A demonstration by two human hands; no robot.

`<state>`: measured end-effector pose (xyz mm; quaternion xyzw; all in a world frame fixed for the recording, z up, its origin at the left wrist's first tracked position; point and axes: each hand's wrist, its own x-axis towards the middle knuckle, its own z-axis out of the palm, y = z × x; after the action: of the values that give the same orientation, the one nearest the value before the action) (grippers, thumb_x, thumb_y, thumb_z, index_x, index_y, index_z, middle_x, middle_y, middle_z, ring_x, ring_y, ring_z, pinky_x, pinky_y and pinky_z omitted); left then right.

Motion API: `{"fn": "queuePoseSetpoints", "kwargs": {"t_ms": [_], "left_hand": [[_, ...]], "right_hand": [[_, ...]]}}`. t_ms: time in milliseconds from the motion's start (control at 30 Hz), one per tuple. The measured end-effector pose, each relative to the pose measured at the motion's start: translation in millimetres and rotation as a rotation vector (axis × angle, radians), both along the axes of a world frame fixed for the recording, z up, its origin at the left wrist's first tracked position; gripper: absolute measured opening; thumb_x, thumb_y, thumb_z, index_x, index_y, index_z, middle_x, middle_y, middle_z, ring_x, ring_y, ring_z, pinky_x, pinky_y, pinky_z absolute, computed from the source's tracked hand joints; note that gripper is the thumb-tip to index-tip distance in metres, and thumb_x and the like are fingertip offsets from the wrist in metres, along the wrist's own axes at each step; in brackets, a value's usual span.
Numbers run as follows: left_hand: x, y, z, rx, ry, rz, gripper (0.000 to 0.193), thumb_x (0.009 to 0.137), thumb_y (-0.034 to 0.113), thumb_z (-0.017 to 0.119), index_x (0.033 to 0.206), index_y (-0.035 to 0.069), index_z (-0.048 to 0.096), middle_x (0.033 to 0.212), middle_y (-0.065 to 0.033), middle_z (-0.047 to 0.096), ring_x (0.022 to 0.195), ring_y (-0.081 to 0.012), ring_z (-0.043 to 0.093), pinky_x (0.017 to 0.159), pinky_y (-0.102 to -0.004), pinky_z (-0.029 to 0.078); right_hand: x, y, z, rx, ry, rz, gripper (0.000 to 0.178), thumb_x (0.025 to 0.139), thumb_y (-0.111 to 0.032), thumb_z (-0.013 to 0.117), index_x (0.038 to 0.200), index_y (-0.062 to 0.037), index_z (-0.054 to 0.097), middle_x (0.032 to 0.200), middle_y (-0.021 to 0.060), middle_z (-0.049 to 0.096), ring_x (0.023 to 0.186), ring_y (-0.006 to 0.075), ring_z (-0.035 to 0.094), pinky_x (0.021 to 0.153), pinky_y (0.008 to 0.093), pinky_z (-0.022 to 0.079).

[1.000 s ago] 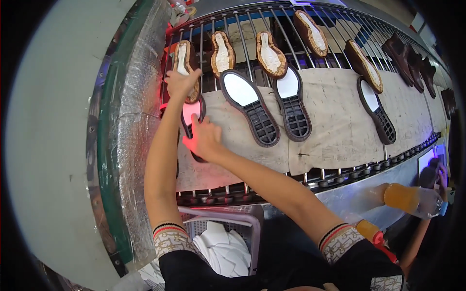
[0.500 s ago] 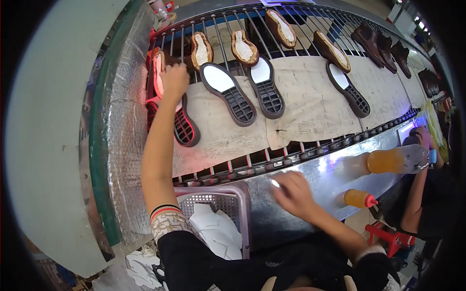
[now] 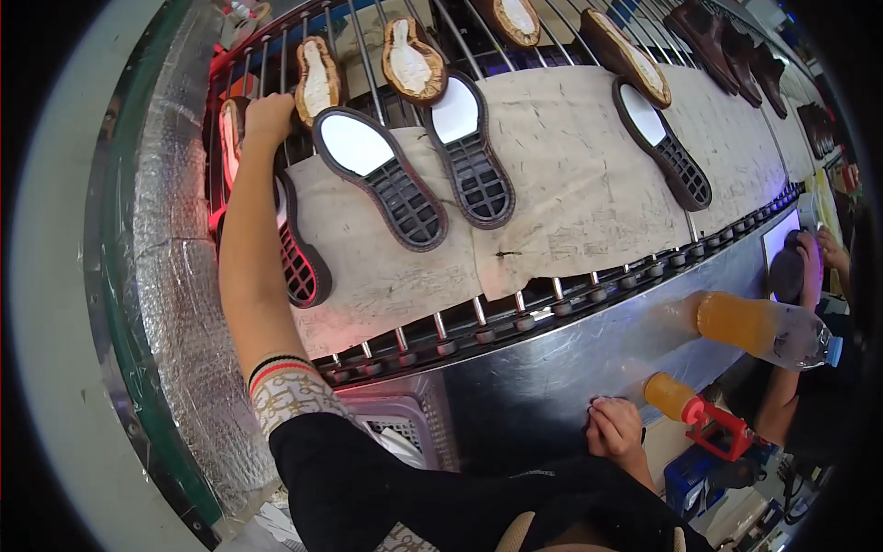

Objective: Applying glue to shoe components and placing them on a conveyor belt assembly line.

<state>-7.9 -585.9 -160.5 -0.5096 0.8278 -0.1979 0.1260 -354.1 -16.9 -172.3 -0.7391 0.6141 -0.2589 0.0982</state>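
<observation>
At the far left of the conveyor, my left hand [image 3: 269, 118] is curled beside a brown shoe upper [image 3: 230, 138] with a pale underside; its fingertips are hidden. Below that hand lies a black sole [image 3: 303, 274] with a gridded heel, partly behind my forearm. Two more black soles, one [image 3: 405, 198] and another [image 3: 478, 175], have smooth white front parts and sit right of it. Uppers with white undersides, one [image 3: 317, 78] and another [image 3: 411, 63], lie just beyond. My right hand [image 3: 616, 426] has closed fingers at the metal ledge's near edge; anything inside is hidden.
A third sole [image 3: 664, 147] and brown boots [image 3: 704, 41] lie farther right on the roller conveyor's cloth [image 3: 570, 184]. An orange-filled bottle [image 3: 759, 327] and a smaller squeeze bottle [image 3: 670, 397] are on the metal ledge [image 3: 543, 368]. Another person's hands [image 3: 814, 262] hold a dark sole at right.
My right hand has moved right and down to the ledge's near edge, its fingers now curled. My left hand stays by the leftmost upper. The view has shifted, moving the conveyor leftward.
</observation>
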Motion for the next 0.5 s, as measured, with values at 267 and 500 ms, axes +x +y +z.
{"fn": "queuePoseSetpoints", "kwargs": {"t_ms": [267,500], "left_hand": [[2.6,6.6,-9.9,-0.043,0.013,-0.072,0.011,0.073,0.006,0.059,0.083,0.007,0.062,0.084,-0.0141,0.065,0.084,-0.0317,0.063,0.076,-0.043,0.048],[0.2,6.0,-13.7,-0.024,0.109,-0.03,0.01,0.072,0.008,0.06,0.081,0.006,0.059,0.082,-0.0153,0.063,0.086,-0.0346,0.061,0.077,-0.0441,0.045]], "right_hand": [[6.0,-1.1,-4.4,-0.053,-0.032,-0.016,0.019,0.063,0.002,0.061,0.081,0.003,0.063,0.09,0.0126,0.064,0.079,0.0252,0.064,0.073,0.0347,0.05],[2.2,0.0,-3.9,-0.063,-0.017,-0.098,0.017,0.063,0.0,0.06,0.08,0.0035,0.063,0.089,0.0134,0.063,0.079,0.0258,0.063,0.073,0.0361,0.051]]}}
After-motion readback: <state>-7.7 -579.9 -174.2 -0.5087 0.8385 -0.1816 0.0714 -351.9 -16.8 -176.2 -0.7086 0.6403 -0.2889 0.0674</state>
